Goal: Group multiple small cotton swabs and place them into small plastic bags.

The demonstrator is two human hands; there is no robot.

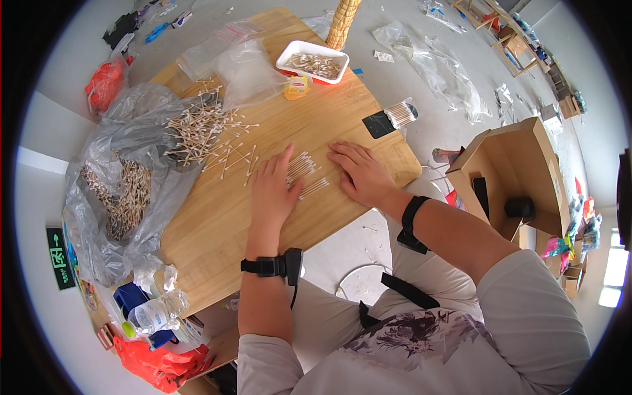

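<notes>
Between my two hands, a neat row of cotton swabs (301, 167) lies side by side on the wooden table (217, 224), with a smaller row (315, 188) just below it. My left hand (271, 187) rests at the left ends of these rows, fingers stretched and thumb toward the swabs. On the other side, my right hand (363, 174) lies on the wood with fingers extended and slightly bent, a small gap from the swabs. Neither hand grips anything. A loose heap of cotton swabs (197, 128) spreads left of my left hand, several strays reaching toward it.
A large clear plastic bag (178, 191) with more swabs covers the table's left side. Toward the far edge stand a white tray of swabs (315, 64) and a yellow container (296, 88). A black-ended swab pack (390, 118) lies right; an open cardboard box (513, 178) stands beyond.
</notes>
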